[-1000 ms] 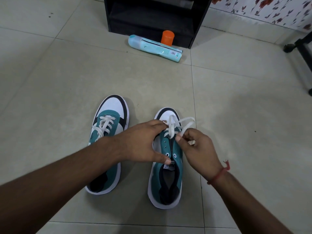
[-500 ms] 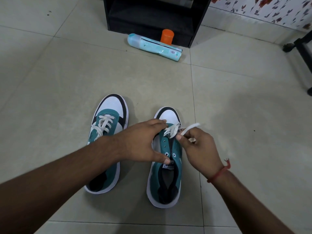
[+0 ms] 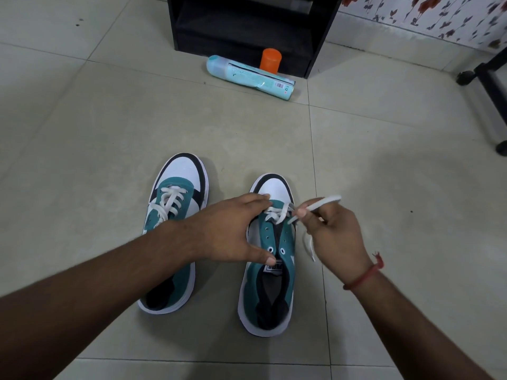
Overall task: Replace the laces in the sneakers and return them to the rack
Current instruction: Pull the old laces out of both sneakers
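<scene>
I work on the tiled floor [image 3: 82, 149], with two teal and white sneakers side by side in front of me, toes pointing away from me. My left hand [image 3: 227, 231] lies over the right sneaker [image 3: 267, 286] from its left side: the fingers reach to the toe end of the lacing, the thumb is stretched toward the tongue label, and they are only lightly bent, steadying the shoe rather than closing around it. My right hand [image 3: 333, 237] is beside the same shoe on its right, its fingers curled and pinching the white lace [image 3: 315, 208]; one end sticks out up and to the right above my knuckles, another end hangs below the hand. This lace passes only through the eyelets nearest the toe; the lower eyelets are bare. The left sneaker [image 3: 174, 231] stands near, partly under my left forearm, with its own lace crossing its upper eyelets. At the far edge of the floor stands the black rack [image 3: 247, 26]. Just in front of it lies a light blue tube [image 3: 247, 74], and an orange cap [image 3: 270, 60] is behind the tube.
</scene>
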